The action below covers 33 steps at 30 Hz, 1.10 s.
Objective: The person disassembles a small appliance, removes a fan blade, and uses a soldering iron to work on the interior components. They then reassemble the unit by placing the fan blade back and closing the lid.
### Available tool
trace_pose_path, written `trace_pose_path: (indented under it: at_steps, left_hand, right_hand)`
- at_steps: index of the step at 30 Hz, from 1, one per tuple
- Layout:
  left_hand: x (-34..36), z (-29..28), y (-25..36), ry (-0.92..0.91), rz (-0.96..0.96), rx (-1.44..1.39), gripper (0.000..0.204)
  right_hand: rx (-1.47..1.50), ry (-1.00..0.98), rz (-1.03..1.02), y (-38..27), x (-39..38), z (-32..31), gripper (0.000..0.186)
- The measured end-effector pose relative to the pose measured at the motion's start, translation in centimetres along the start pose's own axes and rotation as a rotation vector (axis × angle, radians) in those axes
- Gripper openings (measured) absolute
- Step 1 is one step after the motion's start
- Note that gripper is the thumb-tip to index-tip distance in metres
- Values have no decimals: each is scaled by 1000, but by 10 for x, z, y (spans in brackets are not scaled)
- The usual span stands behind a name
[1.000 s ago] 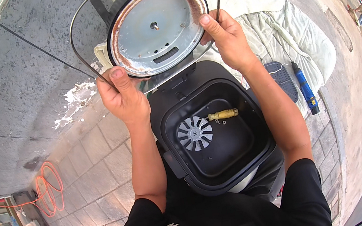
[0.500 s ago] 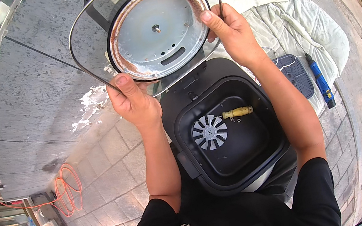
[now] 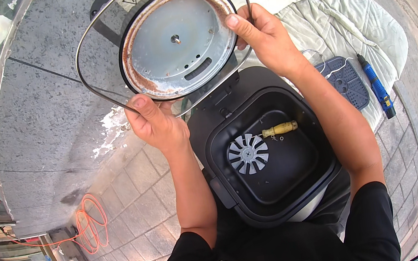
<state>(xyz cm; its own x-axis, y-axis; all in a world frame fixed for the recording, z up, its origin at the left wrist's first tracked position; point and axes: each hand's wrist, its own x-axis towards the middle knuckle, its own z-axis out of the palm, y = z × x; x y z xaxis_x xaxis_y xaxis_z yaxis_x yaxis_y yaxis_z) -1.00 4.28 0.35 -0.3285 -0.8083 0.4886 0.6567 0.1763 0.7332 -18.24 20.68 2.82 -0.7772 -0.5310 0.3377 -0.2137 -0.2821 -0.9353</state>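
Up front, a round metal cover (image 3: 166, 30) with a rusty inner rim, black edge and small central shaft stands tilted toward me. A thin rounded metal frame (image 3: 81, 44) loops around it. My left hand (image 3: 159, 124) is closed at their lower left, thumb on top. My right hand (image 3: 268, 39) pinches the right side, its thumb on the cover's rim and the frame by its fingers; both sets of fingertips are partly hidden behind. Below lies a black square air fryer basket (image 3: 328, 160), holding a grey fan blade (image 3: 248, 154) and a yellow-handled screwdriver (image 3: 280, 128).
Right of my arm, a grey perforated tray (image 3: 349, 86) and a blue pen-shaped power tool (image 3: 377, 85) lie on a pale quilted cloth (image 3: 367, 23). An orange cable (image 3: 92, 225) is coiled on the paving (image 3: 131, 225) at left. A few tiny loose parts sit in the basket.
The round cover and frame have shifted slightly left and down with both hands. The basket, fan and screwdriver sit a little further right in view. Both grips stay the same.
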Motion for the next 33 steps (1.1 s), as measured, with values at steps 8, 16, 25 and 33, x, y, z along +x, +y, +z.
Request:
trace_pose_path:
  at_steps: [8, 16, 25, 33]
  left_hand:
    - [0, -2, -1, -10, -7, -22, 38]
    - [0, 2, 5, -15, -30, -8, 38]
    - [-1, -1, 2, -23, -26, -67, 36]
    - [-1, -12, -2, -53, -38, -71, 36]
  right_hand:
    - [7, 1, -6, -2, 0, 0, 37]
    - [-4, 41, 12, -3, -1, 4, 38]
    - [4, 38, 3, 3, -1, 1, 38]
    - [-48, 27, 15, -1, -2, 1, 39]
